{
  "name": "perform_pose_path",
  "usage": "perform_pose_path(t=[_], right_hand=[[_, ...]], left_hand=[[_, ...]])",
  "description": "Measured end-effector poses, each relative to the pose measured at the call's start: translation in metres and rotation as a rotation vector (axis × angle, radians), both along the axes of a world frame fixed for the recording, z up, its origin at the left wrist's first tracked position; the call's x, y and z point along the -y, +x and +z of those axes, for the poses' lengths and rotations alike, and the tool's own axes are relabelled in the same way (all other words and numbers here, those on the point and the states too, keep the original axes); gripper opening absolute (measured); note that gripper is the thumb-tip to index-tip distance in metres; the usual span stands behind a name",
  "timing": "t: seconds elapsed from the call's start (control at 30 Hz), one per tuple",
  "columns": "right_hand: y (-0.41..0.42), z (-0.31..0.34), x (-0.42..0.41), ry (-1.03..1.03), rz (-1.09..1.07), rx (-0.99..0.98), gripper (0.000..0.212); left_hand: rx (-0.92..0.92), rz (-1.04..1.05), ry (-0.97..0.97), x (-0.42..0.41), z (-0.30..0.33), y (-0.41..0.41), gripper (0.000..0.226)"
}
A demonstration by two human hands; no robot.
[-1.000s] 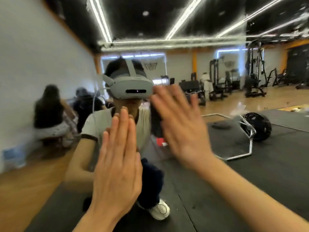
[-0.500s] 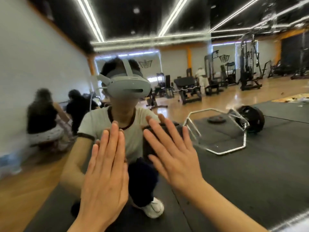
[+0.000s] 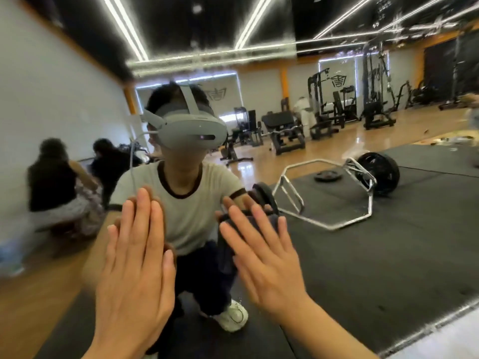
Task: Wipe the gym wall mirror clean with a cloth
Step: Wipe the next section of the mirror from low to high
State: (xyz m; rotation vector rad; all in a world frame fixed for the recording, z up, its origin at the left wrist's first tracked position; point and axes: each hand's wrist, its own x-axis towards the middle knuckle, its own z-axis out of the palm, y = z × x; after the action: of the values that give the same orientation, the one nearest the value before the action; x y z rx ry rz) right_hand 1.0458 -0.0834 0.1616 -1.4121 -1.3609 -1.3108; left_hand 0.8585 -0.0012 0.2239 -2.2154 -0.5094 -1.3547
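Now two hands are up on one mirror (image 3: pixel 337 255): left hand (image 3: pixel 134 257) flat, fingers straight and together, holding nothing; right hand (image 3: pixel 261 257) spread, pressing one dark soft cloth (image 3: pixel 228 252) against the glass. Reflected: black rubber matting, wood floor, one chrome hex bar (image 3: pixel 329 193), two crouching people.

- Right hand (image 3: pixel 261 257) dropped from head height on the large wall mirror (image 3: pixel 388 242) to chest height, now nearer the left hand (image 3: pixel 134 263).
- Dark grey cloth (image 3: pixel 228 244) now visible under flat right palm, pressed to glass.
- Left hand shifted slightly lower-left, fingers flat on glass.
- Reflected chrome hexagonal trap bar (image 3: pixel 326 198) now fully uncovered, right of hand.
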Motion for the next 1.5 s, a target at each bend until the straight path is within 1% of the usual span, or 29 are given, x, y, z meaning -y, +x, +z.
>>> perform_pose_path(t=[0.03,0.13,0.2,0.23,0.27,0.33,0.4,0.43,0.47,0.5,0.57,0.63,0.67,0.7,0.73,0.77,0.83,0.87,0.9,0.93,1.0,1.07,1.1,1.2,1.27,1.3,1.37,1.43,1.5], right_hand=[[0.024,-0.004,0.012,0.04,-0.02,-0.087,0.053],[0.075,-0.013,0.043,0.189,-0.025,-0.524,0.052],[0.056,-0.006,0.035,0.271,0.008,-0.714,0.056],[0.035,-0.001,0.025,0.267,0.035,-0.718,0.058],[0.014,0.001,0.014,0.214,0.049,-0.626,0.059],[-0.015,-0.002,-0.002,0.037,0.025,-0.247,0.059],[0.005,0.001,0.003,-0.078,-0.058,0.131,0.062],[0.028,0.003,0.01,-0.081,-0.093,0.222,0.062],[0.052,0.003,0.02,-0.061,-0.108,0.22,0.061],[0.075,0.001,0.031,-0.023,-0.106,0.116,0.058],[0.108,-0.006,0.052,0.088,-0.074,-0.259,0.055],[0.105,-0.004,0.055,0.217,-0.037,-0.559,0.056],[0.09,0.005,0.048,0.276,-0.025,-0.635,0.056],[0.07,0.019,0.037,0.3,-0.005,-0.653,0.056],[0.047,0.035,0.025,0.279,0.026,-0.601,0.057],[0.024,0.052,0.013,0.222,0.061,-0.48,0.059],[-0.009,0.086,-0.004,0.094,0.093,-0.162,0.057],[-0.01,0.1,-0.005,0.058,0.088,-0.042,0.057],[-0.001,0.111,-0.003,0.054,0.074,0.016,0.056],[0.016,0.117,0.003,0.076,0.064,0.018,0.056],[0.063,0.123,0.022,0.15,0.053,-0.108,0.056],[0.105,0.124,0.043,0.226,0.033,-0.261,0.055],[0.117,0.124,0.048,0.245,0.03,-0.295,0.055],[0.122,0.121,0.047,0.253,0.066,-0.246,0.053],[0.121,0.099,0.047,0.211,0.079,-0.152,0.052],[0.123,0.079,0.049,0.175,0.064,-0.091,0.052],[0.13,0.017,0.058,0.051,-0.009,0.044,0.053],[0.143,-0.047,0.071,-0.082,-0.12,0.164,0.055],[0.151,-0.079,0.082,-0.15,-0.182,0.218,0.055]], left_hand=[[0.001,0.003,0.007,0.001,-0.002,0.002,0.067],[-0.028,-0.013,0.026,0.011,-0.022,0.015,0.063],[-0.064,-0.023,0.007,0.018,-0.041,0.026,0.069],[-0.072,-0.024,-0.009,0.02,-0.049,0.031,0.073],[-0.072,-0.02,-0.021,0.02,-0.054,0.035,0.075],[-0.062,-0.01,-0.019,0.017,-0.058,0.038,0.066],[-0.047,-0.001,-0.002,0.013,-0.058,0.039,0.058],[-0.048,0.007,0.007,0.012,-0.059,0.039,0.058],[-0.047,0.016,0.019,0.012,-0.059,0.04,0.058],[-0.041,0.027,0.031,0.012,-0.059,0.041,0.058],[-0.028,0.044,0.034,0.012,-0.061,0.043,0.059],[-0.024,0.05,0.023,0.015,-0.06,0.044,0.059],[-0.027,0.048,0.009,0.015,-0.059,0.044,0.059],[-0.03,0.04,-0.007,0.016,-0.058,0.044,0.06],[-0.029,0.026,-0.026,0.018,-0.059,0.043,0.06],[-0.028,0.01,-0.04,0.02,-0.06,0.043,0.061],[-0.011,0.002,-0.052,0.023,-0.063,0.046,0.062],[0.001,0.011,-0.046,0.022,-0.064,0.05,0.061],[0.015,0.025,-0.024,0.021,-0.065,0.054,0.061],[0.031,0.036,0.013,0.017,-0.065,0.058,0.06],[0.052,0.061,0.084,0.008,-0.065,0.063,0.058],[0.048,0.061,0.086,0.008,-0.068,0.062,0.058],[0.046,0.046,0.068,0.01,-0.071,0.06,0.059],[0.043,-0.003,0.027,0.017,-0.077,0.057,0.059],[0.019,-0.032,0.036,0.015,-0.084,0.057,0.058],[0.008,-0.064,0.003,0.015,-0.087,0.056,0.059],[-0.021,-0.067,-0.029,0.017,-0.094,0.055,0.06],[-0.048,-0.023,-0.008,0.021,-0.097,0.052,0.061],[-0.057,0.005,-0.021,0.024,-0.094,0.049,0.062]])
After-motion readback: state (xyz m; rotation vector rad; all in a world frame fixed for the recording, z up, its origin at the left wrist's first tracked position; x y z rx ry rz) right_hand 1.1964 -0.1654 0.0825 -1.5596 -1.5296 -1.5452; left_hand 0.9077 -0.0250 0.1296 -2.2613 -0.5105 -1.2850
